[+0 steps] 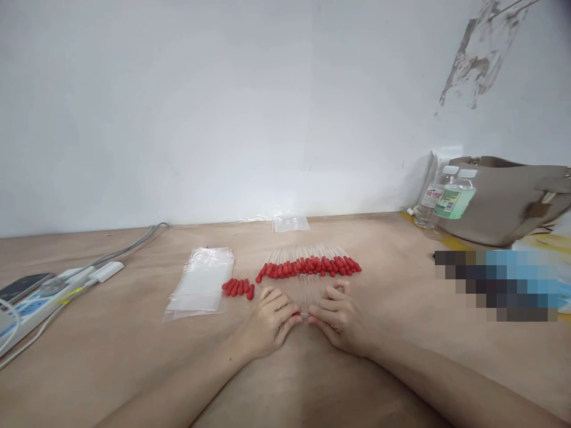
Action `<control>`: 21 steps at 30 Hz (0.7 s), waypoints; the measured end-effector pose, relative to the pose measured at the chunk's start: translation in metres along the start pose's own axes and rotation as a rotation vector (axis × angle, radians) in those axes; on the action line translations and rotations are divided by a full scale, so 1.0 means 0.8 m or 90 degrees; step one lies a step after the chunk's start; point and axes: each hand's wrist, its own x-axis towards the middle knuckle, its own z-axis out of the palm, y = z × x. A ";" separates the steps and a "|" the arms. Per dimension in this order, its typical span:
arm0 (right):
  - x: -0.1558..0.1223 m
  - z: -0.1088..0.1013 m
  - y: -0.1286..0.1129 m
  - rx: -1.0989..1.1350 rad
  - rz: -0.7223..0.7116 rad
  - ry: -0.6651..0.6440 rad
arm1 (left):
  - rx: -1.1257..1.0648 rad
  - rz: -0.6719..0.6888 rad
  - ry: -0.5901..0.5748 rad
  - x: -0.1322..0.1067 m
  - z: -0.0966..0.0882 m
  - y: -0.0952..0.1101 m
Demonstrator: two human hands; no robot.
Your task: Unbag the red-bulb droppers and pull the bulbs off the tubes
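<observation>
Two hands are meeting at the near middle of the table (134,356), and between them we are noting a slim clear tube (306,314) with a red bulb (297,313) at its left end. The left hand (270,321) is pinching the bulb and the right hand (339,318) is pinching the tube, fingertips almost touching. We are judging this to be the seating of bulb onto tube; the push calls for a straight, gentle line, since the tube looks fragile. Just beyond, bare tubes (312,286) are lying before a row of red-capped droppers (312,266). Loose red bulbs (239,288) are lying beside a stack of clear bags (200,282). A power strip (31,303) is lying far left and two bottles (446,196) are standing far right.
</observation>
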 end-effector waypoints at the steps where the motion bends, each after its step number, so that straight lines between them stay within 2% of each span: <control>1: -0.001 0.000 0.000 -0.005 -0.007 0.005 | -0.005 -0.001 -0.006 0.000 0.000 0.000; 9: -0.006 -0.005 0.001 -0.021 -0.067 0.022 | -0.033 -0.007 -0.041 0.000 -0.005 0.000; 15: -0.013 -0.012 0.003 -0.012 -0.113 0.035 | -0.043 -0.015 -0.065 -0.015 -0.012 0.001; 18: -0.017 -0.016 0.015 -0.021 -0.046 0.058 | -0.046 -0.085 -0.009 -0.019 -0.023 -0.011; 21: -0.015 -0.014 0.024 -0.053 0.106 0.069 | -0.040 -0.235 0.050 -0.011 -0.047 -0.034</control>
